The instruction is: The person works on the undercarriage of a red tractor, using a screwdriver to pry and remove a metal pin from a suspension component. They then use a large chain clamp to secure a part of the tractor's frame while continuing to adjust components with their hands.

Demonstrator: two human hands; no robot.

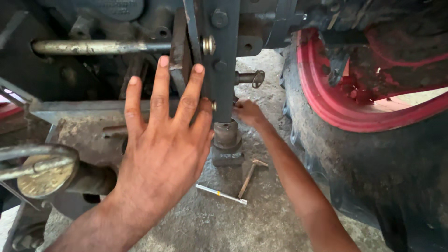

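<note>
I am looking down at the rear of a tractor. My left hand [161, 140] is spread open, fingers apart, raised in front of a grey upright steel bar [223, 70] with bolts; it holds nothing. My right hand [248, 113] reaches behind that bar at its lower end, fingers curled against the metal; what it grips is hidden by the bar. Below the bar sits a round collar [227, 135] on a block.
A large black tyre with a red rim [336, 107] fills the right. A horizontal steel rod [93, 46] runs at upper left. A hammer [248, 173] and a thin metal rod [221, 194] lie on the concrete floor. A rusty hitch ball and hook [42, 170] sit at the left.
</note>
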